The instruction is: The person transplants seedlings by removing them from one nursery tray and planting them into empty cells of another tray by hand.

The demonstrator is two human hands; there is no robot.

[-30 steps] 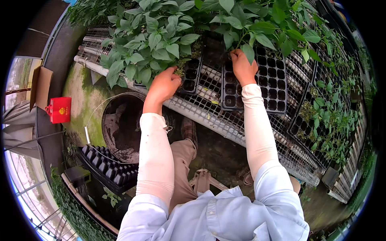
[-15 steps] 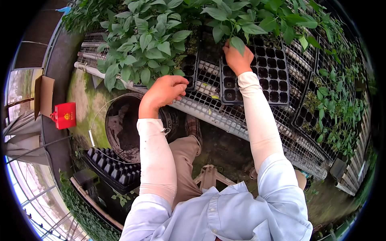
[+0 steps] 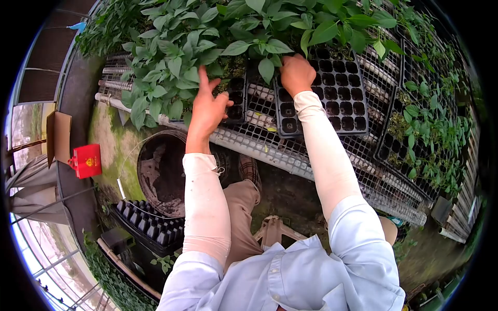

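My left hand (image 3: 207, 109) is open, its fingers apart and reaching into the edge of the leafy green seedlings (image 3: 166, 67). Beside those fingers, a black cell tray (image 3: 236, 99) shows a few bare cells. My right hand (image 3: 298, 76) is closed over the upper left part of another black cell tray (image 3: 342, 94), whose near cells hold no plants. Leaves hang close to the right fingertips; what these fingers grip, if anything, is hidden. More seedlings (image 3: 324, 31) overhang the far end of this tray.
The trays rest on a wire mesh bench (image 3: 249, 139). Below left stand a dirty bucket (image 3: 161, 199) with a wire handle and a black upturned cell tray (image 3: 150, 223). A red box (image 3: 86, 160) lies farther left. Another seedling tray (image 3: 386, 147) is at right. A stool (image 3: 275, 230) stands between my legs.
My left hand has moved forward to the seedlings and its fingers have spread. The right hand has shifted slightly left, still closed.
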